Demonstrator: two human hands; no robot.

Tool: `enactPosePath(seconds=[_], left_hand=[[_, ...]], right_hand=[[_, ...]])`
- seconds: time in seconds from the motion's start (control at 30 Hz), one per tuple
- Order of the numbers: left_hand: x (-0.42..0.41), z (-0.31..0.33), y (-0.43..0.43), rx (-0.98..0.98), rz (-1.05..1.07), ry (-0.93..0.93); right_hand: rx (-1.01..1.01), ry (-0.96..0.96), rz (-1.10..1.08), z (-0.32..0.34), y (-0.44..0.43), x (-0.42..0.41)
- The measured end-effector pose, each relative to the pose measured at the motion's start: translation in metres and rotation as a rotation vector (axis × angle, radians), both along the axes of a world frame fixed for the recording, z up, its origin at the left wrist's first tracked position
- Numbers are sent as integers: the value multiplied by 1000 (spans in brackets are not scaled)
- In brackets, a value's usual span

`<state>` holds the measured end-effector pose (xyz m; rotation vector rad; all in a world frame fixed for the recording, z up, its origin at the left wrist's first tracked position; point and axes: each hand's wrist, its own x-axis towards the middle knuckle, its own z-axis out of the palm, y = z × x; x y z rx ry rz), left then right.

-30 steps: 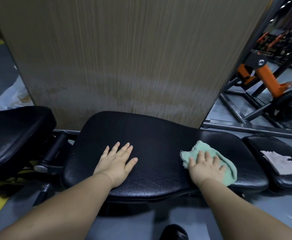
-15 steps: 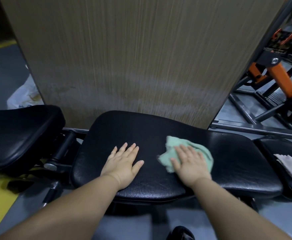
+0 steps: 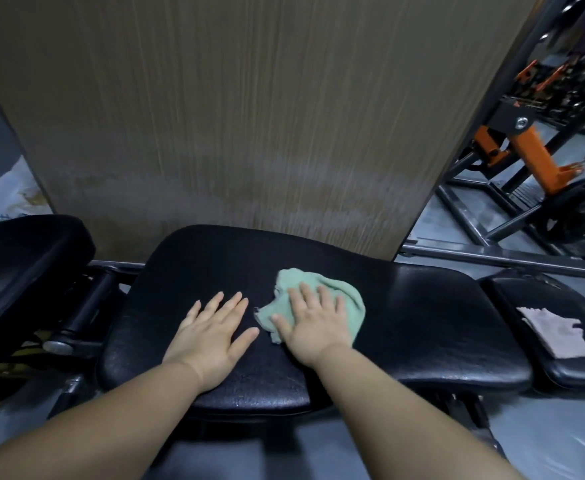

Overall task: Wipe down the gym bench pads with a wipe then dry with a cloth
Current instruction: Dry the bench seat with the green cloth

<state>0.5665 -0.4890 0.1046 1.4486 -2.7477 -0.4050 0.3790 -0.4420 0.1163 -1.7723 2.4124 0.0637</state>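
Note:
A long black bench pad [image 3: 422, 317] lies across the middle of the view. My right hand [image 3: 313, 322] presses flat on a crumpled green cloth [image 3: 344, 294] at the pad's centre. My left hand [image 3: 211, 332] rests flat on the pad just left of the cloth, fingers spread, holding nothing. A pale used wipe [image 3: 558, 332] lies flat on the smaller black pad [image 3: 526, 292] at the right. Another black pad [image 3: 17, 271] stands tilted at the left.
A tall wood-grain panel [image 3: 232, 116] rises right behind the bench. Orange and black gym machinery [image 3: 533, 150] with a weight plate stands at the right on the grey floor. A white plastic bag [image 3: 3, 195] lies at the far left. Yellow floor marking shows lower left.
My right hand has slid the green cloth leftward along the pad, from its right part to the centre, close to my left hand. The left hand has stayed put.

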Motion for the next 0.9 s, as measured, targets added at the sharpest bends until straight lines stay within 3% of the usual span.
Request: enactPosePath(seconds=[0.23, 0.63, 0.9], left_hand=[[-35, 11, 8, 29, 72, -36], [-226, 12, 9, 83, -247, -92], [-262, 3, 19, 1, -297, -105]], right_hand=[[-57, -20, 79, -1, -14, -48], [-59, 11, -231, -4, -15, -211], [-72, 8, -425, -6, 22, -300]])
